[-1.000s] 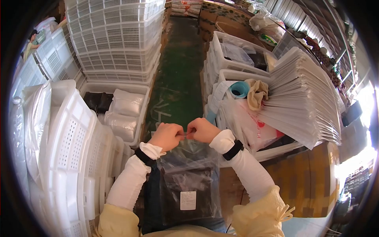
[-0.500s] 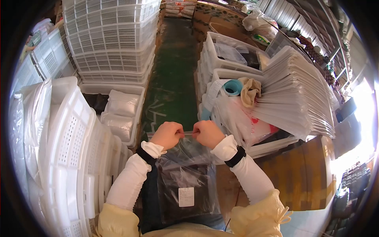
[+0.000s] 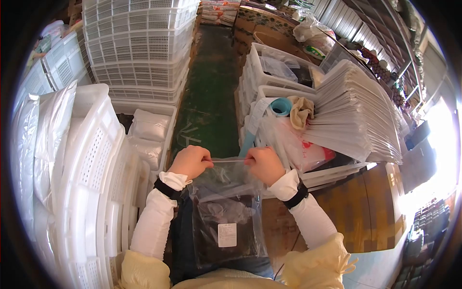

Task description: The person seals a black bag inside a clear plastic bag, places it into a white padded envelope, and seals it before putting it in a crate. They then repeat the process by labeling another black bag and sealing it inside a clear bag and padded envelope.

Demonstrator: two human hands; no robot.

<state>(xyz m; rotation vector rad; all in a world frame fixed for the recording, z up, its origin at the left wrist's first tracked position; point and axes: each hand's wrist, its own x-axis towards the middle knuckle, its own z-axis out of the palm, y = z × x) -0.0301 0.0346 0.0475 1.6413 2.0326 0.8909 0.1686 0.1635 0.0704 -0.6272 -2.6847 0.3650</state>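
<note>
A clear plastic bag [image 3: 224, 192] hangs in front of my lap, with dark contents showing through its lower part. On its front is a white printed label [image 3: 227, 235]. My left hand [image 3: 191, 162] pinches the top edge of the bag near its left corner. Near the right corner, my right hand [image 3: 264, 164] grips the same edge between thumb and fingers. The edge runs straight between the two hands. Just what the dark contents are cannot be made out.
White crates [image 3: 139, 43] stand stacked at the left, one holding silvery-white packs [image 3: 150, 124]. On the right, crates carry a fan of clear plastic bags [image 3: 346, 115], a blue label roll [image 3: 280, 107] and a tan cloth [image 3: 301, 112]. A taped cardboard box [image 3: 356, 212] sits nearer me.
My hands have moved apart along the bag's top edge, which is now stretched wider between them. The bag still hangs in the same place.
</note>
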